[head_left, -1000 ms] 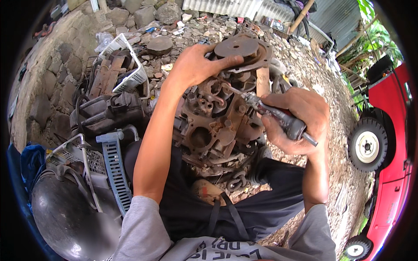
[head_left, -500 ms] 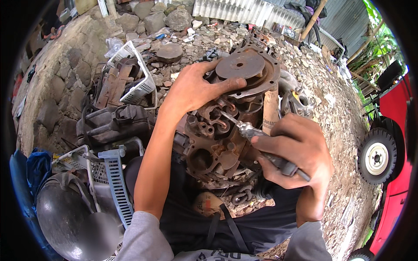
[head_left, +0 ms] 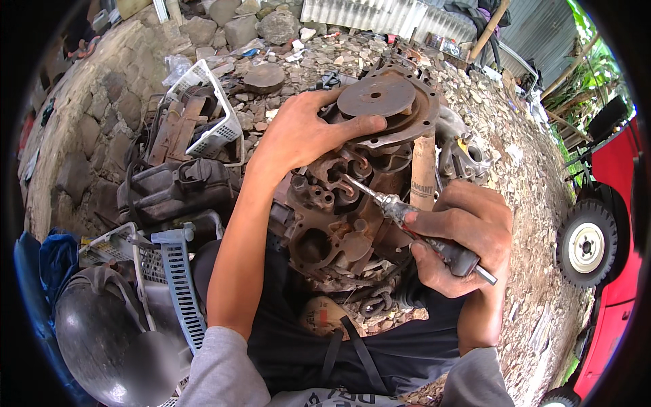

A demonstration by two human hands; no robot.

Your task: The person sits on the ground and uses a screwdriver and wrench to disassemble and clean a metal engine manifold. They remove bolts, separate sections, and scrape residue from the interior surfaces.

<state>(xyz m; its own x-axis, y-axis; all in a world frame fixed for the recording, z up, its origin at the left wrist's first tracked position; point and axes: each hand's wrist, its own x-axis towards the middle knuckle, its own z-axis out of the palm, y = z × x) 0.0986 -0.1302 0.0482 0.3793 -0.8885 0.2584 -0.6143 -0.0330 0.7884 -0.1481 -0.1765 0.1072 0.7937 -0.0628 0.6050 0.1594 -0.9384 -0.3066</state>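
Observation:
My left hand (head_left: 305, 132) is closed on the edge of a rusty round metal disc (head_left: 375, 99) with a small centre hole. Its thumb lies on the disc's near side; the other fingers are partly hidden behind it. The disc sits over a flanged housing (head_left: 426, 112) on a rusty engine block (head_left: 322, 227). In my right hand (head_left: 468, 234) is a screwdriver (head_left: 393, 207) with a worn, dirty handle, slanted toward the upper left. Its tip is at a recess in the casting just below the disc. Whether the tip touches metal I cannot tell.
A white plastic basket (head_left: 234, 129) of rusty parts and a dark toolbox-like case (head_left: 180, 186) stand left. Nearer are a blue-grey crate (head_left: 180, 285) and a black helmet (head_left: 102, 339). A printed wooden strip (head_left: 422, 173) lies beside the block. A red vehicle (head_left: 620, 271) stands right.
The screwdriver has shifted slightly in my right hand, its rear end swinging a little right and now showing more. My left hand stays on the disc, which has moved barely.

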